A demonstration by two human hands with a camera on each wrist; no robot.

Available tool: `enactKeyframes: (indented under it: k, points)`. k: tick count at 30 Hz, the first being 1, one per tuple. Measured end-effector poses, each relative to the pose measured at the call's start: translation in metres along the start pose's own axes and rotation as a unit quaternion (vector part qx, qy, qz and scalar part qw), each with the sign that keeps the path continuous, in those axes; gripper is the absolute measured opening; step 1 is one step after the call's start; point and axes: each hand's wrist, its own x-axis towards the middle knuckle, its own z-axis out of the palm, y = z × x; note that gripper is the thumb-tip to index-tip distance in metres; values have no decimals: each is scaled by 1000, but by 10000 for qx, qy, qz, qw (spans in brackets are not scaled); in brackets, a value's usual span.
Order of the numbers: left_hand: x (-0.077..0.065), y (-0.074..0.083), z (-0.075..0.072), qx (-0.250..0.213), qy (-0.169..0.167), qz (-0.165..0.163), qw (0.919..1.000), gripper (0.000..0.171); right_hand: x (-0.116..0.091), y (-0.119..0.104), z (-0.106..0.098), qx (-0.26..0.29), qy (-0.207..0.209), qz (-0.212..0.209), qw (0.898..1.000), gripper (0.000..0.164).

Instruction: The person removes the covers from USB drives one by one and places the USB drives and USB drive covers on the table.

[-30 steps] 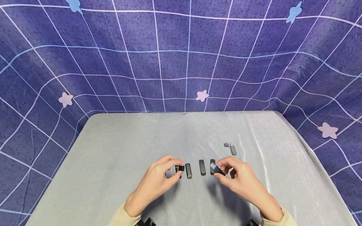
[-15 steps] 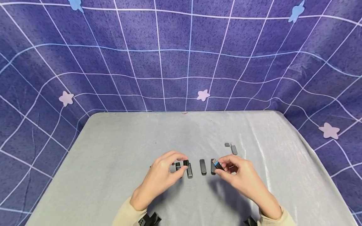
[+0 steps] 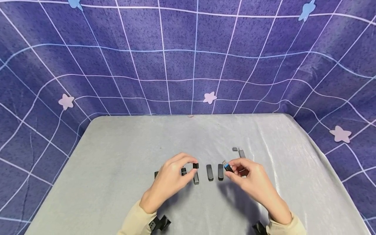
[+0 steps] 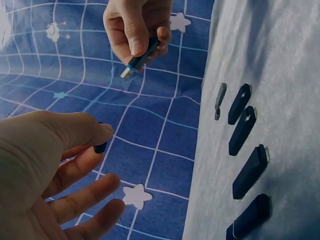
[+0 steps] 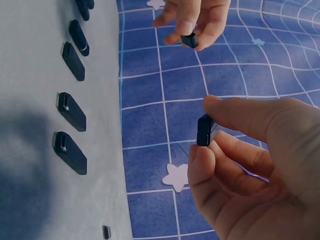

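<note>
My left hand pinches a small black USB stick cap between thumb and forefinger, its other fingers spread in the left wrist view. To the right, my right hand grips a black USB stick with a blue band, its bare metal plug pointing up and leftward. Cap and stick are apart, both held above the table. Facing the stick in the right wrist view is the cap. Below the left fingers lies another black stick, partly covered by the hand.
Two black USB sticks, one left and one right, lie between the hands on the grey cloth. Farther back are an uncapped grey USB stick and its small cap. A purple curtain hangs behind the table.
My left hand has moved right and slightly farther away with the cap. The right hand has lifted a little, and the USB stick's plug has turned more upward.
</note>
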Motion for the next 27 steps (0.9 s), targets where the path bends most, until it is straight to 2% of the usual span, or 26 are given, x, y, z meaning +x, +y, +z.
enactKeyframes:
  k: [16,27]
  points:
    - [10,0,13,274,101,273,9992,19,4,13,1,-201,424,146,9988,23]
    - [17,2,20,322,209,261,9989,20,8,15,3,-284,537,314,9977,23]
